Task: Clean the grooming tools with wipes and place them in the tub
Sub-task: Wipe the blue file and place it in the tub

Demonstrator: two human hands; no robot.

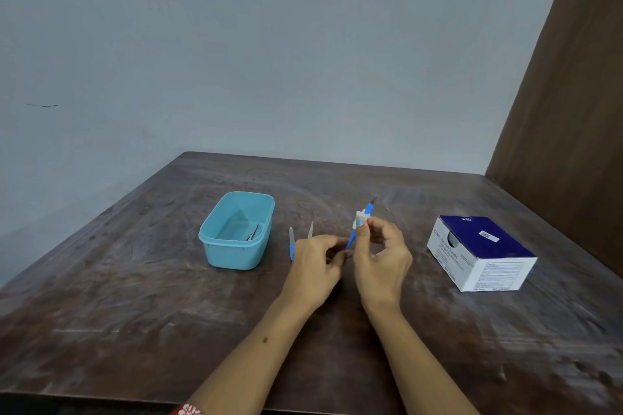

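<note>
- Tool [358, 227]: blue-handled, slim, with a dark metal tip pointing up and away; held off the bench between both hands, tilted, roughly midway between tub and box.
- Wipe [359, 219]: small white pad wrapped round the upper handle of the tool, just below the tip.
- Right hand [381, 253]: fingertips pinching the wipe onto the tool; other fingers loosely curled.
- Left hand [318, 261]: fingers curled, gripping the tool's lower end; the exact contact is blurred.
- Tub [236, 236]: light blue, open, standing on the bench left of the hands; one metal tool [252, 232] already lies inside against the right wall.
- Two more tools [292, 242]: flat on the bench between tub and left hand, one blue-handled, one pale [310, 230]; both partly hidden by the left hand, neither yet in the tub.
- Box [478, 251]: blue and white swab carton, right of the hands, well apart from them.
- Bench [135, 296]: dark, worn wooden surface carrying all of the above.
- Step in hand, as judged: wiping the second tool; one appears done, two waiting.
- Next move, as judged: run the wipe along to the tip, then carry the tool left across the two lying pieces and lower it into the tub beside the metal one. The pointed tip calls for care where the fingers slide near it.
</note>
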